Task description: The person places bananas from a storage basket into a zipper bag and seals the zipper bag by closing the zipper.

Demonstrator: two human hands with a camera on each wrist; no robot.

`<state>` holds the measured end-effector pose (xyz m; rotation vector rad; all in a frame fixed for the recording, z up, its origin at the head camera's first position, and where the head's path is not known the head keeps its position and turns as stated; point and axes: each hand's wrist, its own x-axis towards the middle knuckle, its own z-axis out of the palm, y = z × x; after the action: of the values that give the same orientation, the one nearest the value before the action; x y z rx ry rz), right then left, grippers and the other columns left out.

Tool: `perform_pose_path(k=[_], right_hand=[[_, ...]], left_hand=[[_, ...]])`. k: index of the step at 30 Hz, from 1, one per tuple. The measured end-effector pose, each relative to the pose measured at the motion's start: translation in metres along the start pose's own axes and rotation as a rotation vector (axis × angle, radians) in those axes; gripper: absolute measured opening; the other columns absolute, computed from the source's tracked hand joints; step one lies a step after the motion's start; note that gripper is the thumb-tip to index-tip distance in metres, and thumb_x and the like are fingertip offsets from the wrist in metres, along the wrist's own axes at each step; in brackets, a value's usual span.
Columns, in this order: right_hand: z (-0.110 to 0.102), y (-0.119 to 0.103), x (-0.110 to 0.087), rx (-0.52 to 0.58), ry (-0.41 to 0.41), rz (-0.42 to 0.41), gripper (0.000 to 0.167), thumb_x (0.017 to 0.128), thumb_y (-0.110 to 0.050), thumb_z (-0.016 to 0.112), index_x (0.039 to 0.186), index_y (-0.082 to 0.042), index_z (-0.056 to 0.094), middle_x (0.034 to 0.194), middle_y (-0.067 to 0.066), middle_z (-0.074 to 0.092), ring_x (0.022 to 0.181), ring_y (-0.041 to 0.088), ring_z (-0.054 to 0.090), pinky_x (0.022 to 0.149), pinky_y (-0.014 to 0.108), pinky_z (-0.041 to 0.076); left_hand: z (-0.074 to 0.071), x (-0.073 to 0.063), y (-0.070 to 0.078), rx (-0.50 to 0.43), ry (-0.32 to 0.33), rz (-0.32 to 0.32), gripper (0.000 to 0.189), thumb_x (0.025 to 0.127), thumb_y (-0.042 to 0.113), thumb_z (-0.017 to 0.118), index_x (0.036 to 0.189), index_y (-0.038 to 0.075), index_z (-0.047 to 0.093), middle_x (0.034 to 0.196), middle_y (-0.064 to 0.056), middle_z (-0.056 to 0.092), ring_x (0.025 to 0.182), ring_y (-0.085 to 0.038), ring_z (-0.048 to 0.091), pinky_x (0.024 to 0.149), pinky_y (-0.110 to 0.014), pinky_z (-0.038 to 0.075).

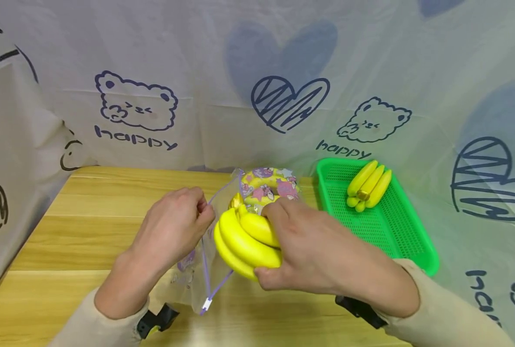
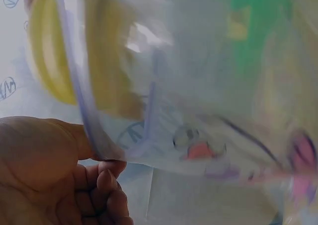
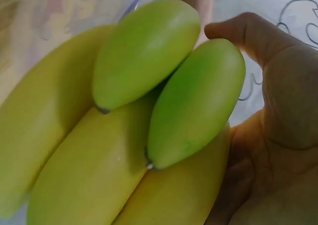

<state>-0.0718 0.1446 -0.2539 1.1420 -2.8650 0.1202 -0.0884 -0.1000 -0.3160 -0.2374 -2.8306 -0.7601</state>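
My left hand (image 1: 170, 229) pinches the purple-edged rim of a clear zip bag (image 1: 188, 284), holding its mouth spread. In the left wrist view, thumb and fingers meet at the rim of the bag (image 2: 198, 145), which carries cartoon prints. A white slider (image 1: 207, 304) sits at the low end of the zip. A bunch of yellow bananas (image 1: 244, 241) is gripped by my right hand (image 1: 314, 248) at the bag's mouth, its gold-wrapped stem end toward the bag. The right wrist view shows greenish tips on the bananas (image 3: 124, 150), with the thumb and palm around one side.
A green plastic basket (image 1: 418, 229) stands on the right of the wooden table (image 1: 110, 207), with another banana bunch (image 1: 372, 185) inside. Behind the table hangs a pale cloth (image 1: 223, 130) printed with bears and hearts. It also borders the left and right sides.
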Motion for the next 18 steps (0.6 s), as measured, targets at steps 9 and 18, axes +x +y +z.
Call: perform_pose_path(k=[9, 18], right_hand=[[0.022, 0.013, 0.029, 0.01, -0.166, 0.076, 0.059, 0.076, -0.055, 0.078, 0.102, -0.007, 0.055, 0.084, 0.002, 0.053, 0.07, 0.019, 0.052, 0.058, 0.03, 0.044], [0.037, 0.032, 0.066, 0.213, -0.244, 0.295, 0.045, 0.079, -0.051, 0.072, 0.093, -0.01, 0.058, 0.081, 0.004, 0.061, 0.064, 0.02, 0.057, 0.056, 0.031, 0.046]], left_hand=[[0.01, -0.005, 0.009, -0.027, 0.0, 0.028, 0.016, 0.094, 0.011, 0.058, 0.078, 0.013, 0.058, 0.073, -0.002, 0.052, 0.068, -0.02, 0.048, 0.06, -0.033, 0.042], [0.033, -0.013, 0.022, -0.04, 0.042, 0.091, 0.016, 0.09, 0.007, 0.062, 0.077, 0.012, 0.055, 0.072, 0.0, 0.051, 0.068, -0.02, 0.047, 0.06, -0.031, 0.043]])
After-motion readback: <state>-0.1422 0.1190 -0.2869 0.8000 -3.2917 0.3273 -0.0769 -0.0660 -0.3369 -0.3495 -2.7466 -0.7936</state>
